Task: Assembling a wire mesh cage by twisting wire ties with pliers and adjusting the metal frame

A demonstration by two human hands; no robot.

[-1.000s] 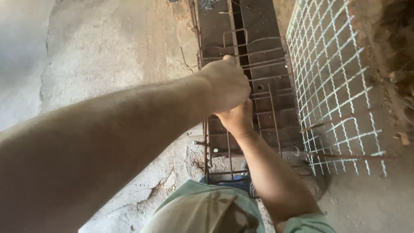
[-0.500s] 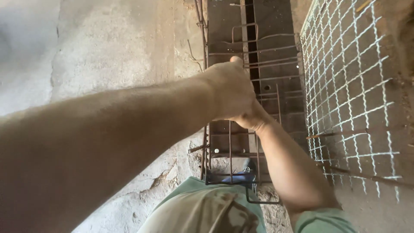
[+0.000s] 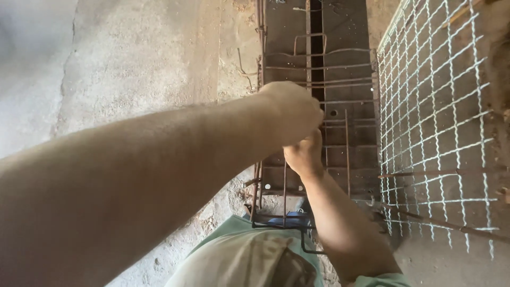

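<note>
Rusty rebar cage lies directly under both hands. Left hand is clenched above right hand; what they grip is hidden. White wire mesh lies to their right.

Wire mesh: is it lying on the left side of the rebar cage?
No, the wire mesh stands right of the rebar cage; bare concrete lies to the left.

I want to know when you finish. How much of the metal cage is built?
Many bent hoops already sit around the long bars of the rebar cage. Left hand and right hand meet at one crossing; what they grip is hidden. The hoops by the knee look looser, perhaps still undone.
</note>
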